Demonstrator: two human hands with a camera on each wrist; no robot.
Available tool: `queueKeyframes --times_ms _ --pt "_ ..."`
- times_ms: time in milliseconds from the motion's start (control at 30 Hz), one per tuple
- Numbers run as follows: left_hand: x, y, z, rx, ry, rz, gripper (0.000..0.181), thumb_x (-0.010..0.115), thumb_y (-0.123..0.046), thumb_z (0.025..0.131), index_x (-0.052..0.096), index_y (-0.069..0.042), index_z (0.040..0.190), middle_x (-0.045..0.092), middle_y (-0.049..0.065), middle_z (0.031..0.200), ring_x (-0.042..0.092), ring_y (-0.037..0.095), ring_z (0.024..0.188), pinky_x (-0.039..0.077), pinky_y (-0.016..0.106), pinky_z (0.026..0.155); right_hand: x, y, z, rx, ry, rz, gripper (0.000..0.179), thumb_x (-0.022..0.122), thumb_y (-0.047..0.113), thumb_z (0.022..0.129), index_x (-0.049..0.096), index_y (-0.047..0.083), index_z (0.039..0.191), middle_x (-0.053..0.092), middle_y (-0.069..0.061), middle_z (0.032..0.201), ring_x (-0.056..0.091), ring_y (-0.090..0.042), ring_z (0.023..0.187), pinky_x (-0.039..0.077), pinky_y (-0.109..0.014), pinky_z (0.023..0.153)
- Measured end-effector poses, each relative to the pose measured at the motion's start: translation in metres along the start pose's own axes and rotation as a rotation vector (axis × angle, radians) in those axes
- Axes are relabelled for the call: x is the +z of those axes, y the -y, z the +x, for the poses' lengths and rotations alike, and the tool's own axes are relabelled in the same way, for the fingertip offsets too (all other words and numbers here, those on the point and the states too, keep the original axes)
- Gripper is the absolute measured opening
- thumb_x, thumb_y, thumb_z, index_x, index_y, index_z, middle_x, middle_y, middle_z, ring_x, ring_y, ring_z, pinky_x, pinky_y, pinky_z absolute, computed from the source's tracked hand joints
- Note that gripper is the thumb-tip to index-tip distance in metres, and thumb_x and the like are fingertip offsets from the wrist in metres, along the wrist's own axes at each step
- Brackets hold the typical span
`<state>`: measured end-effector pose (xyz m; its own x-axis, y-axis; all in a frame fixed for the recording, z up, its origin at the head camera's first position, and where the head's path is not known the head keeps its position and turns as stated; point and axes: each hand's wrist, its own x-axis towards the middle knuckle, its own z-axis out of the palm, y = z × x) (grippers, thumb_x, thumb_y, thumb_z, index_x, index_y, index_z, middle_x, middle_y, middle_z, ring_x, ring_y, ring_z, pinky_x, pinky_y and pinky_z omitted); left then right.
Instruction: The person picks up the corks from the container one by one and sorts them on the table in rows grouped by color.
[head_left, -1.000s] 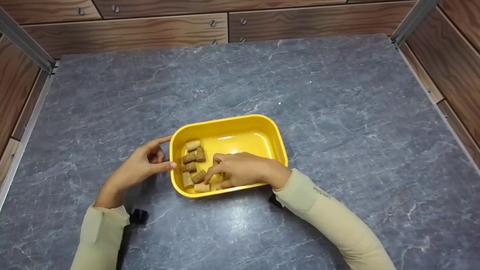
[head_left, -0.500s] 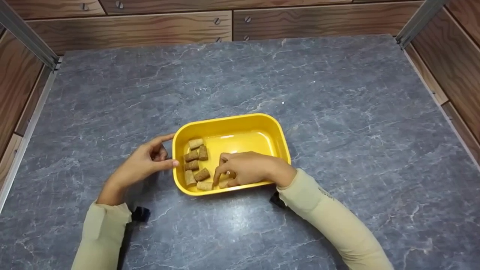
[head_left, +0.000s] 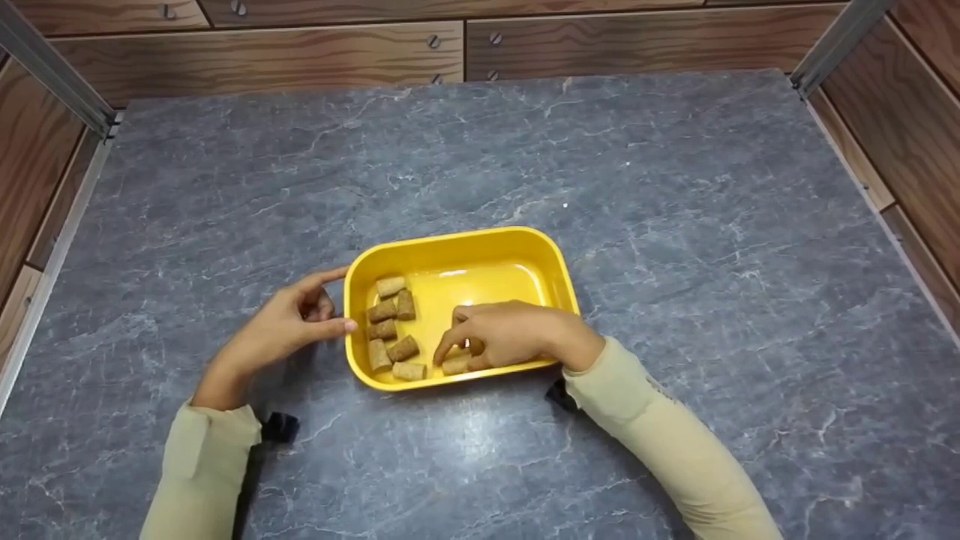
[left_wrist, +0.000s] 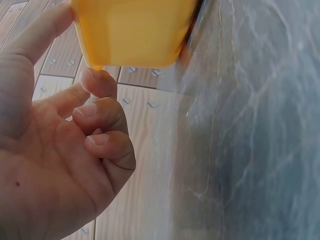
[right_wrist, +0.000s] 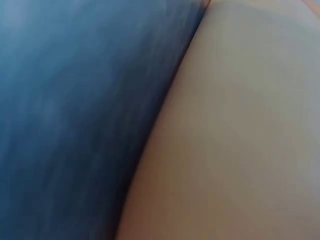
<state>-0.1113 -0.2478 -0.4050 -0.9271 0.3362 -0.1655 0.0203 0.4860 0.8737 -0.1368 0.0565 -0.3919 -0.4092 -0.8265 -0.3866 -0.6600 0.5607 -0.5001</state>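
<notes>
In the head view, a yellow plastic container (head_left: 472, 234) stands on the table, its long side running left to right. My left hand (head_left: 276, 327) holds its left end by thumb and forefinger; in the left wrist view the other fingers curl beside the container's wall (left_wrist: 132, 35). Inside the container my right hand (head_left: 510, 331) reaches down near the front wall. Its forefinger and thumb pinch a light cork (head_left: 455, 365), partly hidden by the hand. Several other corks, among them a dark one (head_left: 403, 348) and a pale one (head_left: 409, 371), lie loosely along the left end.
Grey marbled tabletop (head_left: 465, 157) surrounds the container. Wood-patterned panels (head_left: 262, 64) border the table at the back and both sides, with metal posts at the far corners. Blurred fabric (right_wrist: 225, 125) fills much of the right wrist view.
My right hand has shifted a little to the right inside the container, the cork moving with it. The left hand stays at the left end; the other corks look unmoved.
</notes>
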Motion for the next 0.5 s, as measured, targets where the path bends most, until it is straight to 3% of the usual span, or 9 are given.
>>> queueKeyframes --times_ms 233,500 --pt "-0.0005 0.0002 0.0010 -0.002 -0.003 0.001 0.070 0.076 -0.021 0.084 0.043 -0.008 0.144 0.048 0.001 0.079 0.042 0.009 0.066 0.038 0.021 0.058 -0.0040 -0.0033 -0.0035 -0.002 0.048 0.029 0.049 0.062 0.006 0.088 0.064 0.037 0.126 0.049 0.003 0.092 0.041 -0.011 0.078 0.035 -0.024 0.068" --pt "-0.0009 0.0002 -0.0006 -0.011 0.014 -0.022 0.070 0.074 -0.019 0.085 0.041 -0.007 0.146 0.048 0.002 0.080 0.041 0.009 0.065 0.038 0.021 0.058 0.0001 -0.0026 -0.0044 -0.026 -0.003 -0.012 0.037 0.063 0.014 0.092 0.067 0.036 0.121 0.051 0.002 0.092 0.044 -0.010 0.078 0.039 -0.024 0.069"
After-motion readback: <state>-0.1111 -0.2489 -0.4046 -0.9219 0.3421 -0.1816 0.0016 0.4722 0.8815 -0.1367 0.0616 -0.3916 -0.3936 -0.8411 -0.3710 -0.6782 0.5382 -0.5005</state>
